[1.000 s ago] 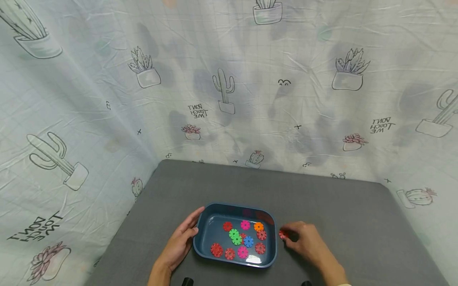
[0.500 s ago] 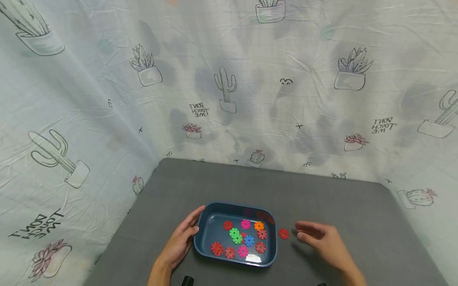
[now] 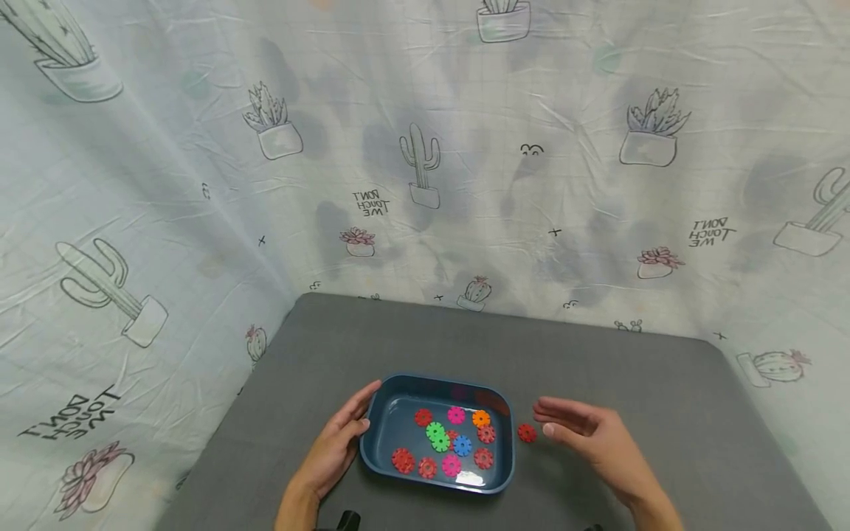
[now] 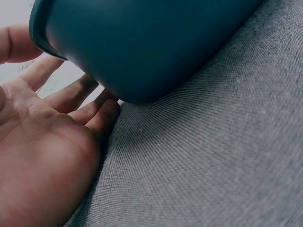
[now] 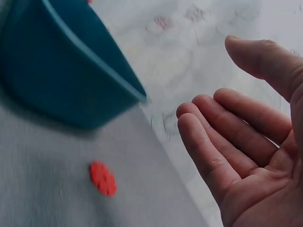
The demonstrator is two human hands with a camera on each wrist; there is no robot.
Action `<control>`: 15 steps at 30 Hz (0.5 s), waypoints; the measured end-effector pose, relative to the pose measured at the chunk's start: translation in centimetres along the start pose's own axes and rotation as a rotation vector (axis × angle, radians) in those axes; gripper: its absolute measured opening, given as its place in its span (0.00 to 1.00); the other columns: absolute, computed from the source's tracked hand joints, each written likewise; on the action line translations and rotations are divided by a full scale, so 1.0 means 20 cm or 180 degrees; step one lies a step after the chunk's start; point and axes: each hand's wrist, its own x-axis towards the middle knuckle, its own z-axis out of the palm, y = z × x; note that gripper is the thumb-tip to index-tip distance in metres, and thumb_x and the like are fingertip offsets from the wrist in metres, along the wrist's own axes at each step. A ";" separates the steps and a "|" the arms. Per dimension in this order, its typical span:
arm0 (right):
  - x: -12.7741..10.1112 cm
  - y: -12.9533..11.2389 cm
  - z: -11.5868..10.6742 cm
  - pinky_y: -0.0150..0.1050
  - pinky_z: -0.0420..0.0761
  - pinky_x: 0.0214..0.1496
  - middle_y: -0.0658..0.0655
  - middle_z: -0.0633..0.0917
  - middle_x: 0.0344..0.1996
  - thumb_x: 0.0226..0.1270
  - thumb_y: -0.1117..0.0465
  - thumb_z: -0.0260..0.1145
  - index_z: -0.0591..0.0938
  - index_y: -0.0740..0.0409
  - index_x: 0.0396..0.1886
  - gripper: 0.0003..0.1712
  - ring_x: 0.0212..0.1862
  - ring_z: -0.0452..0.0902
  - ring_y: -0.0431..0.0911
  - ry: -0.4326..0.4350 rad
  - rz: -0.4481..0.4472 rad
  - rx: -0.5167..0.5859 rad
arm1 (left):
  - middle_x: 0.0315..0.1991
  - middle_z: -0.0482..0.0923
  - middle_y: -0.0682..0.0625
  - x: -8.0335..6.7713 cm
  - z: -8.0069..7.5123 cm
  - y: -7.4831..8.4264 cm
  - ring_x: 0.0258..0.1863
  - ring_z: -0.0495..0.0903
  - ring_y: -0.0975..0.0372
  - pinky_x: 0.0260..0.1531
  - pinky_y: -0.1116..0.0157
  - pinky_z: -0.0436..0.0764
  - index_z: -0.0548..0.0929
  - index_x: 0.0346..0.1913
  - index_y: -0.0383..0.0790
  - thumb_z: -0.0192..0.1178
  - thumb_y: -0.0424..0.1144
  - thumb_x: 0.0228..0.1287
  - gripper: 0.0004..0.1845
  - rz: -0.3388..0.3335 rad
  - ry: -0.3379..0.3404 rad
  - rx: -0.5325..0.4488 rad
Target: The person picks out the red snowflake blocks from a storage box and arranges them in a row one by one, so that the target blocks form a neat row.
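My left hand (image 3: 334, 448) holds the left end of a dark blue tray (image 3: 434, 488), thumb at the rim and fingers along the outer wall. The left wrist view shows those fingers (image 4: 71, 97) against the tray's side. Inside lie several notched plastic discs, among them an orange disc (image 3: 481, 419), a blue disc (image 3: 462, 445) and a green disc (image 3: 440, 442). One red notched disc (image 3: 527, 433) lies on the cloth just right of the tray. Beside it, my right hand (image 3: 598, 439) hovers with fingers extended, thumb apart and nothing held; the right wrist view shows its bare palm (image 5: 265, 194).
A grey cloth (image 3: 398, 328) covers the table. Behind and on both sides hangs a pale curtain (image 3: 478, 221) printed with cactus drawings. A small black object (image 3: 348, 521) shows at the bottom edge, left of the middle.
My right hand has let go of the red disc beside the tray, drawn back to the right, then come slightly left again. The left hand and tray stay in place.
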 end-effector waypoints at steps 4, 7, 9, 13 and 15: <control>0.02 -0.05 0.07 0.36 0.83 0.53 0.61 0.84 0.58 0.65 0.58 0.71 0.80 0.58 0.63 0.27 0.59 0.82 0.53 -0.0206 -0.0145 -0.0004 | 0.80 0.50 0.59 0.00 0.00 0.00 0.79 0.45 0.58 0.65 0.71 0.65 0.61 0.77 0.60 0.47 0.36 0.75 0.31 0.0016 -0.0003 0.0028; 0.05 -0.09 0.12 0.38 0.83 0.52 0.64 0.83 0.59 0.65 0.58 0.71 0.79 0.60 0.64 0.28 0.59 0.82 0.52 -0.0356 -0.0262 0.0034 | 0.79 0.52 0.60 0.00 0.01 0.01 0.79 0.47 0.59 0.69 0.65 0.61 0.63 0.76 0.61 0.48 0.36 0.74 0.31 -0.0027 0.0067 0.0057; 0.08 -0.10 0.15 0.38 0.83 0.52 0.63 0.83 0.59 0.65 0.57 0.71 0.79 0.61 0.64 0.29 0.58 0.83 0.51 -0.0415 -0.0324 0.0028 | 0.79 0.52 0.61 0.00 0.01 0.01 0.79 0.47 0.59 0.70 0.60 0.59 0.63 0.76 0.62 0.48 0.36 0.73 0.31 -0.0037 0.0088 0.0071; 0.12 -0.11 0.22 0.39 0.84 0.50 0.56 0.85 0.57 0.65 0.56 0.72 0.81 0.55 0.63 0.27 0.56 0.84 0.48 -0.0478 -0.0407 -0.0052 | 0.79 0.52 0.59 0.01 0.01 0.00 0.79 0.47 0.58 0.71 0.57 0.58 0.63 0.76 0.61 0.47 0.35 0.74 0.31 -0.0011 0.0088 0.0085; 0.14 -0.12 0.25 0.39 0.84 0.50 0.56 0.85 0.58 0.65 0.57 0.71 0.82 0.53 0.62 0.25 0.57 0.84 0.49 -0.0546 -0.0444 -0.0009 | 0.79 0.52 0.59 0.01 0.01 0.00 0.79 0.47 0.57 0.72 0.55 0.57 0.63 0.76 0.61 0.48 0.35 0.74 0.31 0.0001 0.0092 0.0079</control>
